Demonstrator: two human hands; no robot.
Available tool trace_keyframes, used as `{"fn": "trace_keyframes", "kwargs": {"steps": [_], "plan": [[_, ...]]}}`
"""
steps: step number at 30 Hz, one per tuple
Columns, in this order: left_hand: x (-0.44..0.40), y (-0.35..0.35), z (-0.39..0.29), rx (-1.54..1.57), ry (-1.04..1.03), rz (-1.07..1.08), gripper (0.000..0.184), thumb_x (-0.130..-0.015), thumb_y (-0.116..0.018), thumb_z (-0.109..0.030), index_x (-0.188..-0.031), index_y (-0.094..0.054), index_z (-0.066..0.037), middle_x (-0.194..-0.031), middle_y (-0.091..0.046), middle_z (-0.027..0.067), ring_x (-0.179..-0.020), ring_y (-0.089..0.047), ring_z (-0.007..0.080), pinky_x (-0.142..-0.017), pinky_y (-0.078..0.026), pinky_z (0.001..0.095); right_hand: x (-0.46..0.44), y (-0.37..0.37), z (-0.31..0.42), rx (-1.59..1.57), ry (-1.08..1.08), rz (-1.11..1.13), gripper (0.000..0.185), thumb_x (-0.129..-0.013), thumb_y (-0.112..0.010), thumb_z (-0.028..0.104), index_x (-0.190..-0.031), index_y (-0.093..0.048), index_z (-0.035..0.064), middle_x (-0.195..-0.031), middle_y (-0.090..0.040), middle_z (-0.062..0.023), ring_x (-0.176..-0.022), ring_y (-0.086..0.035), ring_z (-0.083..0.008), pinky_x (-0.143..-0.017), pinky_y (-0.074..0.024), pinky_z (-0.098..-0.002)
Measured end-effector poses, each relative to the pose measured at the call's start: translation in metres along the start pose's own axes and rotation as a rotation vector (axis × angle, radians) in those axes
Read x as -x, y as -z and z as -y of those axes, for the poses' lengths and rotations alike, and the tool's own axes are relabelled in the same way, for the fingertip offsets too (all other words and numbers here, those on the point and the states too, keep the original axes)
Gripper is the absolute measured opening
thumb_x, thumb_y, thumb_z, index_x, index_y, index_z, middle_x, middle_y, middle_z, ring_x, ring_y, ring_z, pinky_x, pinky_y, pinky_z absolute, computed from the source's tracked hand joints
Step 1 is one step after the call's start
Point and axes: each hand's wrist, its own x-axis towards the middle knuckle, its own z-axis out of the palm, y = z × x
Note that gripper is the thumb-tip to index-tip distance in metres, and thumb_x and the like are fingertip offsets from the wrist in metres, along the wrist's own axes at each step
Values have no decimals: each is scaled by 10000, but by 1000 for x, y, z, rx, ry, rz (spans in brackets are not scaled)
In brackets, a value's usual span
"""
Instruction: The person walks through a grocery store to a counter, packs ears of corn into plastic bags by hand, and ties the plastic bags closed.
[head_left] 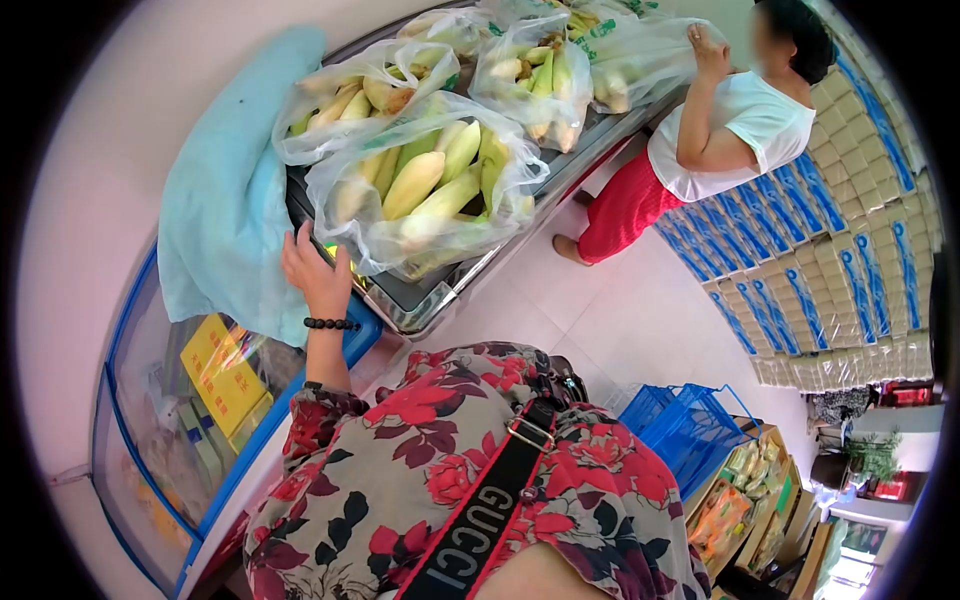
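Observation:
My left hand (318,278), with a black beaded bracelet (331,324) on its wrist, is at the near left corner of the dark counter (408,298). Its fingers are apart, beside a light blue cloth (228,190); whether they press on the cloth or the counter edge I cannot tell. Just beyond it stands an open clear plastic bag (335,225) of corn (414,186), the ears partly in pale green husks. My right hand is out of view; only bare skin of an arm shows at the bottom edge.
Further corn bags (530,85) line the counter. Across it, a person (735,130) in a white top holds up a plastic bag (650,55). A blue-framed freezer (190,410) stands left. Blue baskets (680,430) and stacked packs (830,290) are right.

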Motion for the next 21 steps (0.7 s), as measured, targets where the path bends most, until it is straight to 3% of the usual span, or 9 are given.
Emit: {"fn": "trace_keyframes", "kwargs": {"steps": [6, 9, 12, 16, 21], "plan": [[17, -23, -54, 23, 10, -13, 639, -751, -653, -209, -1308, -387, -46, -1353, -319, 264, -1249, -286, 417, -1040, -206, 508, -30, 45, -69, -174, 139, -11, 267, -864, -548, 244, -901, -656, 3, -714, -618, -86, -624, -581, -151, -506, -442, -294], [27, -37, -84, 21, 11, 3, 648, -752, -649, -204, -1316, -374, -43, -1359, -309, 266, -1253, -277, 420, -1043, -202, 513, -14, 88, -46, -362, 98, 46, 278, -868, -548, 248, -963, -638, 2, -776, -631, -86, -676, -609, -158, -528, -469, -285], [35, -41, -113, 24, 19, -6, 651, -750, -651, -180, -1321, -376, -30, -1358, -319, 270, -1262, -279, 415, -1045, -224, 494, -4, 123, 32, -329, -170, -32, 304, -877, -550, 260, -1040, -606, 10, -857, -637, -88, -709, -631, -171, -547, -495, -278], [40, -42, -131, 9, 19, -18, 664, -740, -653, -173, -1323, -369, -34, -1352, -317, 268, -1253, -281, 418, -1046, -209, 508, -59, 160, 88, -335, -24, -20, 359, -892, -553, 280, -1155, -556, 37, -956, -631, -111, -731, -638, -200, -610, -513, -279], [1, -37, -133, -14, 34, -113, 659, -736, -649, -158, -1323, -374, -39, -1346, -328, 266, -1247, -297, 412, -1043, -226, 496, -87, 177, 262, -286, 339, 83, 357, -909, -528, 267, -1160, -549, 13, -986, -627, -102, -796, -625, -173, -665, -503, -273]]}}
